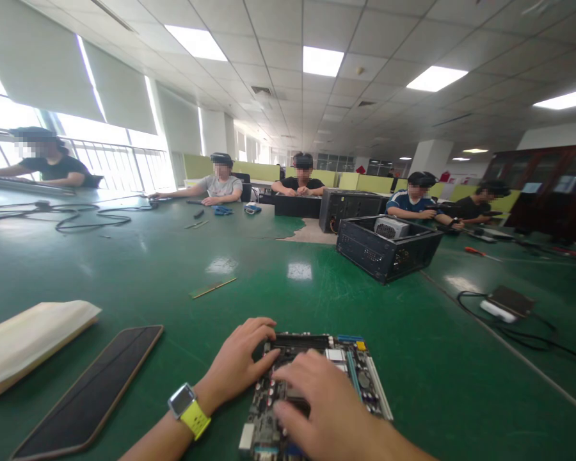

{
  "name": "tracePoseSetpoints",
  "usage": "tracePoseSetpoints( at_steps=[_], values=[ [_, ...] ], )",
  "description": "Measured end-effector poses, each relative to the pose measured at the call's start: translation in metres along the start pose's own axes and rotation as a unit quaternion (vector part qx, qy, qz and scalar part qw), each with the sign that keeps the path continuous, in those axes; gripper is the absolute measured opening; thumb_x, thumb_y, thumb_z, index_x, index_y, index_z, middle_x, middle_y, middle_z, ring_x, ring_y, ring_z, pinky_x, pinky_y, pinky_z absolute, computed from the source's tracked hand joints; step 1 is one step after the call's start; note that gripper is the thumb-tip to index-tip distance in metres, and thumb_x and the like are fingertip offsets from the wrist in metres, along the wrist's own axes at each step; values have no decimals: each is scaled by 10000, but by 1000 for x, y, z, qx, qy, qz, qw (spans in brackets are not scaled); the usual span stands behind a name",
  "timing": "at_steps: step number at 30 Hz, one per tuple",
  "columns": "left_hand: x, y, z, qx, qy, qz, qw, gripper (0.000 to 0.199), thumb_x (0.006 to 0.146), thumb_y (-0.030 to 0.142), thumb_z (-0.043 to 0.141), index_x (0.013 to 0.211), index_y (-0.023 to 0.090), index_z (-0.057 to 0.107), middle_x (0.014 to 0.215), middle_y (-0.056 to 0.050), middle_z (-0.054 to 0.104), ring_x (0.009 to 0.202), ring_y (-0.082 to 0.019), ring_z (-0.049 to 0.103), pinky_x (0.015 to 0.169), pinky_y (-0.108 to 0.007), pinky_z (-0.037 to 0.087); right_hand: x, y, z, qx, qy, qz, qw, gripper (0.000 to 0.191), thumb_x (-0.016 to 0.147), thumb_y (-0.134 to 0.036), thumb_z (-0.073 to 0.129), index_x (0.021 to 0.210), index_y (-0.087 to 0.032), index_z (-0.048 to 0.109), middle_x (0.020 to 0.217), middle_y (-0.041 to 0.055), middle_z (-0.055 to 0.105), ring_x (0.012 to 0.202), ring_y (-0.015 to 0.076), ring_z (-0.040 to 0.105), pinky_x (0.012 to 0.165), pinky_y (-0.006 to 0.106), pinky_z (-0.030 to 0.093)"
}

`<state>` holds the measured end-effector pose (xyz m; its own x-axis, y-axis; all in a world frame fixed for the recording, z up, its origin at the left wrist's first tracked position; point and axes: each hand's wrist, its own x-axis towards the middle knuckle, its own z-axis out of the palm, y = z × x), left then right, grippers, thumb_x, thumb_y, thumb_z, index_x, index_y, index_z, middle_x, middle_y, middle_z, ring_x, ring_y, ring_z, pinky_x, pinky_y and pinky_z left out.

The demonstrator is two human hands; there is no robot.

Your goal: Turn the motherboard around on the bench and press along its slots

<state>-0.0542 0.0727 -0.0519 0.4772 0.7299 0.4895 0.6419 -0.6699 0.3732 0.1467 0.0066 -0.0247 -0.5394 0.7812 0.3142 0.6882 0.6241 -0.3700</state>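
Note:
A motherboard (pixel 372 378) lies flat on the green table in front of me, partly covered by my hands. Against its far left corner rests my left hand (pixel 240 358), with thumb and fingers spread apart and a yellow-strapped watch (pixel 188 410) on the wrist. Over the board's left middle part is my right hand (pixel 324 397), slightly blurred. Its thumb and fingers are apart above the socket area, and nothing shows between them. Whether the right fingertips touch the board I cannot tell. Pale and teal slots run along the board's right side.
To the left lie a phone (pixel 93 387) and a cream-coloured padded item (pixel 33 342). A thin brass-coloured strip (pixel 214 288) is farther ahead. Beyond stands an open computer case (pixel 379 256). A dark adapter (pixel 511 301) with cables lies right. Several people sit around the table.

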Motion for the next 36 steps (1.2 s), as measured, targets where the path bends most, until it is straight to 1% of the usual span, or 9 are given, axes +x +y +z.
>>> tracePoseSetpoints(
  at_steps=[3, 6, 9, 13, 17, 21, 24, 29, 36],
  values=[
    [1, 2, -2, -3, 26, 1, 1000, 87, 857, 228, 545, 929, 212, 590, 1125, -73, 608, 1044, -227, 563, 898, -381, 473, -11, -19, 38, -99, -17, -114, 988, 341, 846, -437, 554, 1163, -314, 534, 1101, 16, 631, 944, 237, 556, 780, 362, 468],
    [1, 3, -2, -5, 50, -2, 999, 82, 868, 213, 525, 919, 210, 590, 1090, -67, 615, 1024, -220, 566, 896, -372, 468, -18, -19, 70, -178, 55, -175, 967, 316, 933, -329, 425, 1245, -320, 469, 1295, -14, 555, 1082, 251, 523, 843, 387, 476],
    [2, 3, -1, -6, 53, -4, 999, 82, 873, 217, 525, 924, 211, 590, 1062, -62, 620, 1008, -217, 567, 891, -368, 466, -19, -16, 83, -195, 91, -190, 958, 342, 949, -318, 387, 1287, -318, 432, 1308, -39, 549, 1089, 234, 517, 833, 367, 487],
    [2, 3, -1, -4, 49, -8, 999, 82, 880, 227, 523, 931, 206, 584, 1036, -62, 619, 991, -216, 568, 878, -366, 469, -12, -18, 84, -180, 48, -167, 968, 275, 906, -482, 444, 1132, -353, 532, 1080, -29, 632, 841, 189, 554, 655, 303, 468],
    [2, 1, 0, 0, 48, -2, 999, 88, 878, 225, 524, 944, 202, 579, 1026, -64, 618, 979, -217, 569, 868, -367, 472, -7, -23, 76, -166, 26, -158, 973, 344, 816, -610, 517, 839, -279, 605, 838, -5, 620, 764, 184, 508, 639, 306, 410],
    [1, -1, 0, 8, 44, 6, 999, 102, 882, 233, 524, 963, 209, 581, 1018, -55, 623, 967, -213, 573, 853, -358, 478, -8, -19, 54, -150, 3, -114, 982, 267, 845, -499, 524, 827, -243, 597, 846, 20, 607, 836, 206, 482, 707, 345, 379],
    [0, -3, 0, 15, 44, 8, 999, 114, 880, 234, 529, 980, 215, 580, 1026, -49, 624, 974, -211, 573, 859, -358, 476, -5, -8, 32, -139, -3, -41, 989, 222, 874, -430, 487, 865, -236, 594, 908, 37, 613, 900, 221, 480, 762, 367, 359],
    [-1, -4, 0, 24, 38, 9, 999, 118, 883, 253, 528, 981, 213, 580, 1026, -48, 626, 968, -210, 577, 859, -363, 478, 9, 29, 3, -183, 10, 101, 978, 203, 892, -361, 447, 883, -222, 595, 905, 53, 641, 909, 226, 531, 774, 361, 354],
    [-1, -2, -3, 34, 36, 19, 999, 118, 891, 270, 517, 967, 209, 582, 1006, -50, 636, 935, -209, 587, 829, -362, 485, 15, 98, -30, -273, -7, 296, 915, 224, 879, -287, 413, 924, -189, 610, 904, 100, 682, 856, 252, 636, 695, 344, 422]
  ],
)
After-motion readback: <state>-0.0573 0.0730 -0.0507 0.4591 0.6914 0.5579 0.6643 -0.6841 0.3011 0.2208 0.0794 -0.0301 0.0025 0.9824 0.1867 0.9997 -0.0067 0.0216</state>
